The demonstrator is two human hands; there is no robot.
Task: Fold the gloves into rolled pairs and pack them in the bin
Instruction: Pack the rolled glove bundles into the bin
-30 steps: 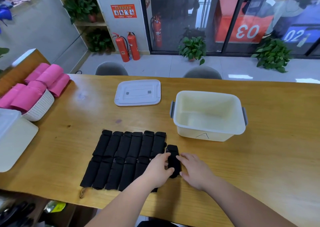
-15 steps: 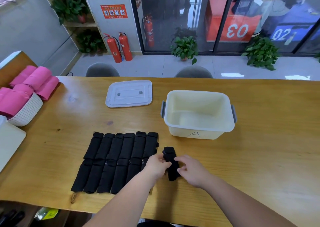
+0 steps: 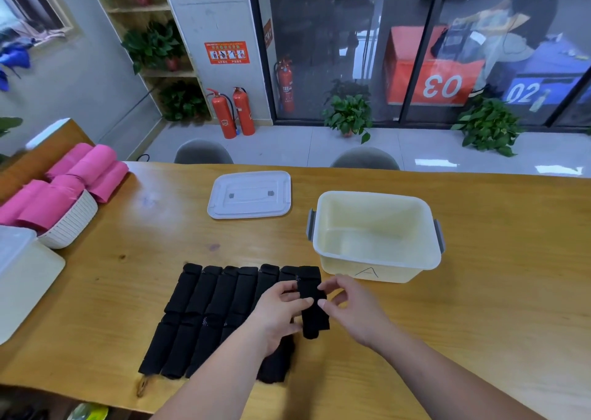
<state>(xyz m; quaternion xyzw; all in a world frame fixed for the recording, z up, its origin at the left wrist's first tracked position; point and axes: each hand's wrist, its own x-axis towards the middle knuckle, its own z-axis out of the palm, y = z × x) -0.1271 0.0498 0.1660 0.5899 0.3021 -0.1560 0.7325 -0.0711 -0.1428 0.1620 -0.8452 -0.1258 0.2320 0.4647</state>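
Near the front edge of the table, both hands meet on one black glove, lifted a little and standing lengthwise, its far end up by the bin's front wall. My left hand pinches its left edge between thumb and fingers; my right hand nips the right edge with thumb and forefinger, the other fingers curled. Whether it is a single glove or a pair laid together I cannot tell. Just left of it, partly under the left wrist, the other gloves lie flat side by side in a tidy row, long black strips touching one another. Right behind the hands sits the bin, cream plastic with grey handles and a pen-drawn "A" on the front, holding no gloves. Its lid lies flat further back and to the left, apart from it. Over at the left edge, a white basket is heaped with pink rolls, and a white box sits just in front of it.
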